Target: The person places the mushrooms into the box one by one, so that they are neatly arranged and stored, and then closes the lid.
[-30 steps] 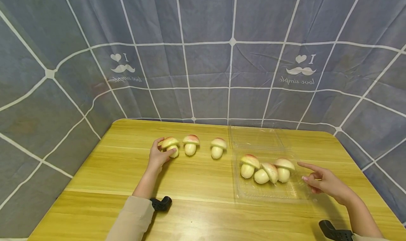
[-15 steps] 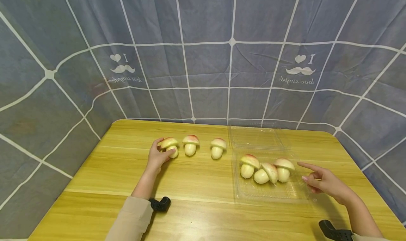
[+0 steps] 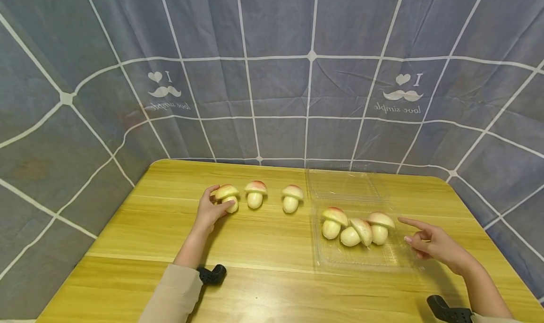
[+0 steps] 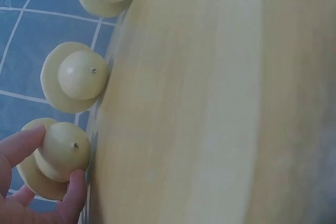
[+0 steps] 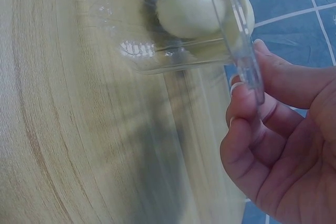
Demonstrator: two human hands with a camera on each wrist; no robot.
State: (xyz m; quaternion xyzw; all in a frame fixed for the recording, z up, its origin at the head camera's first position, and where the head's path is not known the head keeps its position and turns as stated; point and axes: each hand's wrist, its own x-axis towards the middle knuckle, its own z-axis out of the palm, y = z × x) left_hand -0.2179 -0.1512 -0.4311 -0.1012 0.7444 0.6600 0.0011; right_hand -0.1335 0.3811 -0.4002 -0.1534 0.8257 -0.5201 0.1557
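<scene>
At the left end of a row, my left hand (image 3: pixel 211 210) holds a toy mushroom (image 4: pixel 63 150) with thumb and fingers around its stem and cap. It has a pale stem and a yellowish, red-tinged cap. Beside it are a second mushroom (image 3: pixel 255 194) and, farther right, a third mushroom (image 3: pixel 292 199). A clear plastic container (image 3: pixel 357 261) lies on the right with its lid (image 3: pixel 344 183) folded back. Inside are three similar mushrooms, the middle mushroom (image 3: pixel 356 233) tilted sideways. My right hand (image 3: pixel 442 247) pinches the container's right rim between thumb and curled fingers.
The wooden table (image 3: pixel 255 285) carries everything. A grey curtain (image 3: pixel 276 87) with white grid lines hangs right behind the table's back edge and along both sides. Black wrist mounts (image 3: pixel 212 275) sit on both forearms.
My left hand and the mushroom in it have shifted very slightly to the left and nearer. The right hand, the container and the other mushrooms stay where they were.
</scene>
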